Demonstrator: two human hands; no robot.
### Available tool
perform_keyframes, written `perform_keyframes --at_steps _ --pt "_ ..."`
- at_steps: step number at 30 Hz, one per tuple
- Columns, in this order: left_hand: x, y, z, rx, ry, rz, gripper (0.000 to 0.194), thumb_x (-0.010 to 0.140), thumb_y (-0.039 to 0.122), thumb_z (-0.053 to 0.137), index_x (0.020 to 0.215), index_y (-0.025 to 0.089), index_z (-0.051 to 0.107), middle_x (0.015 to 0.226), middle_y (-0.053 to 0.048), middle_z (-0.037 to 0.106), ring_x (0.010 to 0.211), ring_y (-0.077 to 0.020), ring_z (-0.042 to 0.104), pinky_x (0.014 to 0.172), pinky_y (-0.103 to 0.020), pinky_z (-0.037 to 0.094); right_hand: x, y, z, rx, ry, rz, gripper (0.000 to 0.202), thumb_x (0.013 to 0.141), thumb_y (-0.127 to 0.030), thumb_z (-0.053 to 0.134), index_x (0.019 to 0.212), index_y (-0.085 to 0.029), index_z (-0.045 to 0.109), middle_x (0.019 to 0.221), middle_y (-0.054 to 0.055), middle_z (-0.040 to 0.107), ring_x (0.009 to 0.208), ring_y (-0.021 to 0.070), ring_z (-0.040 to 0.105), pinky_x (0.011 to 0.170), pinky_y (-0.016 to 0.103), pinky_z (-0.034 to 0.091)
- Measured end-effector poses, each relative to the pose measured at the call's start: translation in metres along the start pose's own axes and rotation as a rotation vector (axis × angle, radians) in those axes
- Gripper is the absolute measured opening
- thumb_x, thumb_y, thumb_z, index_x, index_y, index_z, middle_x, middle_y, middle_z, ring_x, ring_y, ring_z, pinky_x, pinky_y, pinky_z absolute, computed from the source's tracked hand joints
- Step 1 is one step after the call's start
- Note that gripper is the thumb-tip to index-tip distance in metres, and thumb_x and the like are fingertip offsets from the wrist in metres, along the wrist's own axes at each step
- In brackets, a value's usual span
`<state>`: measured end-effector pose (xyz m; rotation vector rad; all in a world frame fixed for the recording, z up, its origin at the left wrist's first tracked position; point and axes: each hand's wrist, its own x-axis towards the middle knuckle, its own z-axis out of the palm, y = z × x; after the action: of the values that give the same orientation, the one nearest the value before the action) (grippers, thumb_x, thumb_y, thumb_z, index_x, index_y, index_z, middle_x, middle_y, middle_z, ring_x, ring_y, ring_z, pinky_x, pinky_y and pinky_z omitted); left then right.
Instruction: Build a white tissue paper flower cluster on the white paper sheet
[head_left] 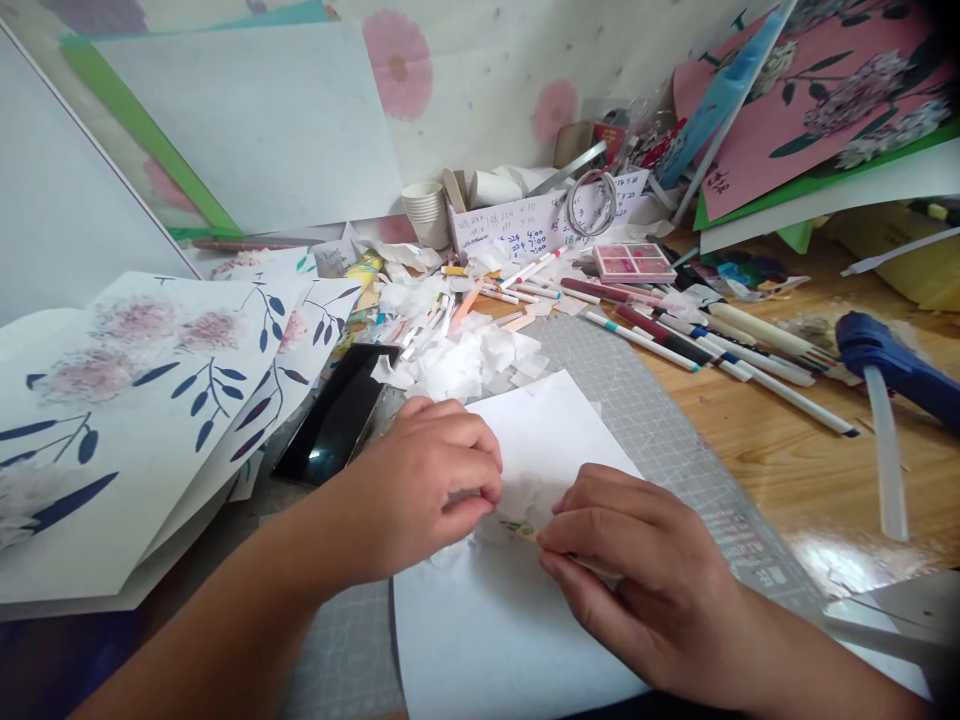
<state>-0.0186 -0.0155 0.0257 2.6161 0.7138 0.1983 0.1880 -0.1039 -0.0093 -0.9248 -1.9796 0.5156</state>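
two bare hands meet over a white sheet (555, 620) on a gray cutting mat (622, 390). the right hand (645, 560), at three o'clock, has a narrow grip, thumb and fingertips pinching a small green-marked strip (519, 530) at the sheet's center, probably because so slim a piece calls for a fingertip hold. the left hand (442, 480), at ten o'clock, has its fingertips drawn together beside crumpled thin paper (529, 498), seemingly to steady it (whether it grips anything, one cannot tell). torn white scraps (465, 358) lie just beyond, near twelve o'clock, likely for easy reach. a black phone (337, 415) rests at ten o'clock, flower pictures (202, 350) farther out; pens (652, 345) spread at one o'clock, and a blue glue gun (889, 355) sits on the wooden tabletop (780, 450) at two.
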Motion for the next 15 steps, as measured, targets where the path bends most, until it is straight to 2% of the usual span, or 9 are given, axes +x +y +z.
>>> perform_keyframes --at_steps 4,7,12,15 --pt "-0.001 0.000 -0.001 0.001 -0.023 0.007 0.016 0.083 0.012 0.058 0.072 0.022 0.064 0.090 0.004 0.062 0.088 -0.0141 0.052 0.084 -0.034 0.027 -0.001 -0.002 -0.009 0.014 0.104 0.020 0.018 0.080 -0.003 0.054 0.087 -0.019 0.061 0.065 0.003 0.063 0.061 0.0158 0.059 0.055 0.028 0.046" --pt "0.000 0.002 -0.003 0.006 -0.032 0.011 0.018 0.083 0.012 0.058 0.070 0.022 0.065 0.090 0.004 0.060 0.087 -0.0137 0.051 0.083 -0.034 0.027 -0.001 -0.002 -0.010 0.006 0.155 0.052 0.018 0.081 -0.002 0.054 0.086 -0.018 0.061 0.064 0.003 0.062 0.059 0.0146 0.058 0.054 0.027 0.046" --pt "-0.001 0.001 -0.003 0.019 -0.056 0.012 0.021 0.083 0.013 0.058 0.068 0.024 0.066 0.090 0.004 0.058 0.087 -0.0136 0.050 0.083 -0.034 0.027 0.000 0.001 0.001 -0.059 0.073 0.031 0.013 0.084 -0.005 0.057 0.087 -0.016 0.063 0.064 0.001 0.058 0.059 0.0122 0.053 0.054 0.024 0.043" --pt "-0.001 -0.002 -0.002 0.005 -0.050 -0.025 0.012 0.082 0.017 0.062 0.075 0.025 0.067 0.091 0.004 0.060 0.089 -0.0149 0.052 0.084 -0.035 0.027 0.000 0.003 0.006 -0.091 0.059 0.028 0.012 0.084 -0.006 0.057 0.086 -0.017 0.063 0.065 0.000 0.056 0.060 0.0113 0.051 0.054 0.023 0.041"
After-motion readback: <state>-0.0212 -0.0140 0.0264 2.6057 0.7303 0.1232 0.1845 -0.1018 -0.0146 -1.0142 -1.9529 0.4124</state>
